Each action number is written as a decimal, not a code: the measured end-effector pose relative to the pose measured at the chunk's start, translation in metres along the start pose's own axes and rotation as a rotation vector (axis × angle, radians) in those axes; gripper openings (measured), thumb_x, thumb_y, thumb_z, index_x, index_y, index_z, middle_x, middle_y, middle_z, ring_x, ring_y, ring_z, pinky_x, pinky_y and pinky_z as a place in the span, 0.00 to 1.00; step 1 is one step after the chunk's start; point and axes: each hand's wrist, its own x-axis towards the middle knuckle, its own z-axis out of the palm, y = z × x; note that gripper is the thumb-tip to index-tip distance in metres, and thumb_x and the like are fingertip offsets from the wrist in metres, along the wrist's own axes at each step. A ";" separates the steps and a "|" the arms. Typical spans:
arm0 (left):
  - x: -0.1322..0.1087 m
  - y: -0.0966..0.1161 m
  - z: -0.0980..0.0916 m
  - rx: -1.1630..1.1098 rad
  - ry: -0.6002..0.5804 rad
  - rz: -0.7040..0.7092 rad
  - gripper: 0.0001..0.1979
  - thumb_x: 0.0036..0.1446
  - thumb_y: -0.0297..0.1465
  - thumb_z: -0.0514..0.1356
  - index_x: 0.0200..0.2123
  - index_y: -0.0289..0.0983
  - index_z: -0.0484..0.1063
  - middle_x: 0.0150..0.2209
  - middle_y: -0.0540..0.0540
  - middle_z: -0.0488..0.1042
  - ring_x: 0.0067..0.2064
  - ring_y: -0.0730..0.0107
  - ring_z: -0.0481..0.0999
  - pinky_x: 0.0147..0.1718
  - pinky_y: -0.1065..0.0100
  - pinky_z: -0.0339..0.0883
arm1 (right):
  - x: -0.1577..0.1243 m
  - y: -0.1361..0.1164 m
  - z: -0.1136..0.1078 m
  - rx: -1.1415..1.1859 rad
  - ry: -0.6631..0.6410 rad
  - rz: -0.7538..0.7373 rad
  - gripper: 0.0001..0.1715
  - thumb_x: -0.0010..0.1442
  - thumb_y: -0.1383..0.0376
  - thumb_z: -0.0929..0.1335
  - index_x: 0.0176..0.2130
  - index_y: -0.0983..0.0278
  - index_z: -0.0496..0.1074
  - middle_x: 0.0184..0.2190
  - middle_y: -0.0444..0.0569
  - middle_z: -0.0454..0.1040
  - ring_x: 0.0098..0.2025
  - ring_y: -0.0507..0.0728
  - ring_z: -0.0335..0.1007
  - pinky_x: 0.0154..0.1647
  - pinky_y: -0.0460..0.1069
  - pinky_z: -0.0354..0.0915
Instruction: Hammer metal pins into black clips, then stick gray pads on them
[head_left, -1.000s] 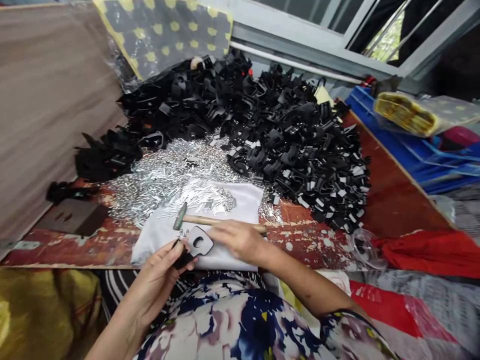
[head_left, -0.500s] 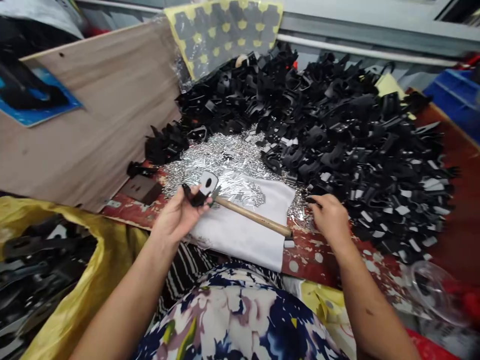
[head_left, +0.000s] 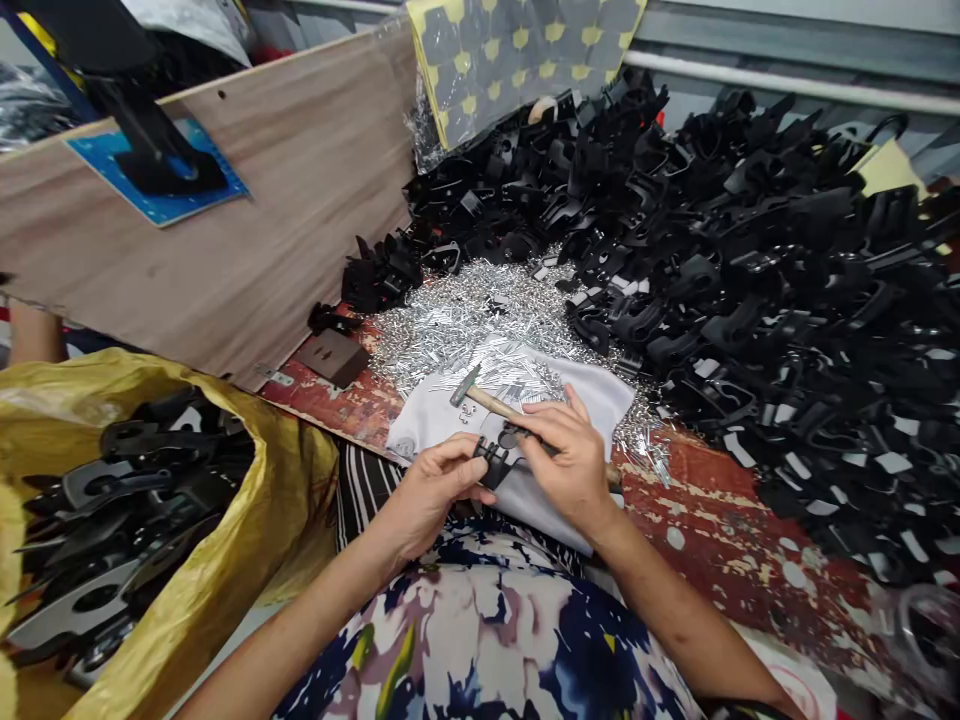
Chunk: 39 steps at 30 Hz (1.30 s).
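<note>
Nearest the body, at left, one yellow woven sack (head_left: 296, 500) gapes, with more dark parts than can be counted. Here's the left hand (head_left: 444, 482), thumb and fingers closed in a pinch on a black moulded plastic part (head_left: 493, 465), which lies off the fingertips toward the right hand (head_left: 574, 465). That hand curls in from the other side, thumb and fingers nearly together on a dark flat plastic piece (head_left: 512, 437). Both bits meet between the hands, over one pale grey cloth (head_left: 420, 415); whether they're locked together, I can't tell.

Just beyond lies one hammer with a green metal head and a wooden handle (head_left: 489, 402): head away to the left, long axis slanting back rightward under the right hand, clearly the nearer of the two. By the head, a few small silver bits (head_left: 468, 411), too blurred to count.

Farther out at left, one brown block with two slots (head_left: 334, 358); straight ahead, a bright spread of silver metal pins (head_left: 457, 315), countless. Then, sweeping behind and right, a heap of black plastic parts (head_left: 697, 270), also beyond counting, and at the back, a yellow-edged grey sheet in clear plastic (head_left: 525, 55)
</note>
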 end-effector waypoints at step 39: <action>0.001 -0.007 -0.022 0.220 0.076 0.035 0.13 0.53 0.42 0.72 0.31 0.37 0.81 0.31 0.51 0.73 0.28 0.73 0.74 0.31 0.72 0.67 | 0.030 0.063 -0.026 -0.549 -0.214 0.074 0.08 0.65 0.65 0.68 0.35 0.61 0.78 0.36 0.51 0.75 0.44 0.60 0.69 0.48 0.54 0.59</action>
